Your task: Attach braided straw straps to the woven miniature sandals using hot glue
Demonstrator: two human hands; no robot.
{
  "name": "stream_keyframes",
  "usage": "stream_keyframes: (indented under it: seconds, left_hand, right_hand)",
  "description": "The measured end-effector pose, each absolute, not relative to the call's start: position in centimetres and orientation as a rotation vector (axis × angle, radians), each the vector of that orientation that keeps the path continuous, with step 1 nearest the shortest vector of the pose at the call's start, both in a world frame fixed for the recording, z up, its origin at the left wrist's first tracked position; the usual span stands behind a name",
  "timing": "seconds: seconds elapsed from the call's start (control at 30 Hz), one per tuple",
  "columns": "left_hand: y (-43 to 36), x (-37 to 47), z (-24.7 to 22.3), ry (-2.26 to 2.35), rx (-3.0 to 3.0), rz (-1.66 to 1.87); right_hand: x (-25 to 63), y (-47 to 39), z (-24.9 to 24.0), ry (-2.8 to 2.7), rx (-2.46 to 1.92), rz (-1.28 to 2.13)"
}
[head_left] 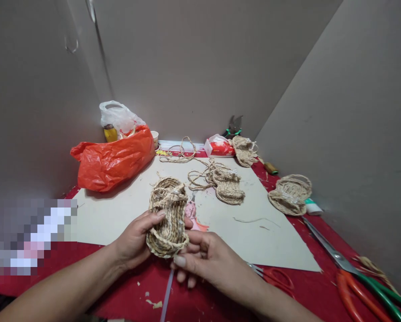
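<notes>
A small woven straw sandal (168, 219) is held up near the table's front edge, its sole facing me and straps of twisted cord across it. My left hand (135, 239) grips its left side, thumb over the front and fingers behind. At its lower right is my right hand (205, 257), thumb close to the heel edge and fingers curled; whether it pinches anything is too small to tell. Behind the sandal, a pink-handled tool (191, 210) lies partly hidden. Another woven piece (229, 185) with loose cord rests on the pale board (270, 241).
Orange bag (115, 163) stands at the back left. Red tissue pack (220, 146) and woven piece (244, 151) sit at the back. On the right lie another woven piece (290, 194) and large shears (337, 259); red-handled scissors (279, 278) lie by my right forearm.
</notes>
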State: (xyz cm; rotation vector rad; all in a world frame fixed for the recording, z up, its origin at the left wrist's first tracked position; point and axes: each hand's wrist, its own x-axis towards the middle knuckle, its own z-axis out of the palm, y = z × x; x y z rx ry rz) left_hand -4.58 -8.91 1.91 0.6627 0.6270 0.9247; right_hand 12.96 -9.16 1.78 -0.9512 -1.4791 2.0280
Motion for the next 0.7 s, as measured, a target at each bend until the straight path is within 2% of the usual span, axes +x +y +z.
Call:
stream_keyframes:
  seconds: [0.07, 0.23, 0.37, 0.5, 0.7]
  left_hand:
    - [-8.7, -4.8, 1.9, 0.621, 0.609, 0.959]
    - [-8.4, -4.9, 1.9, 0.632, 0.519, 1.008]
    - [-8.6, -4.4, 1.2, 0.675, 0.551, 1.075]
    - [-8.7, -3.8, 0.0, 0.692, 0.613, 1.124]
    - [-8.6, -3.3, -0.2, 0.792, 0.584, 1.14]
  right_hand:
    - [13.5, -9.2, 2.0, -1.628, -1.022, 1.821]
    - [14.5, -9.5, 1.8, -1.812, -0.957, 0.937]
    - [14.3, -9.8, 1.2, -1.963, -0.703, 0.594]
    - [13.7, -9.8, 0.7, -2.049, -0.622, 0.554]
    - [13.1, -9.6, 1.0, -2.093, -0.706, 0.915]
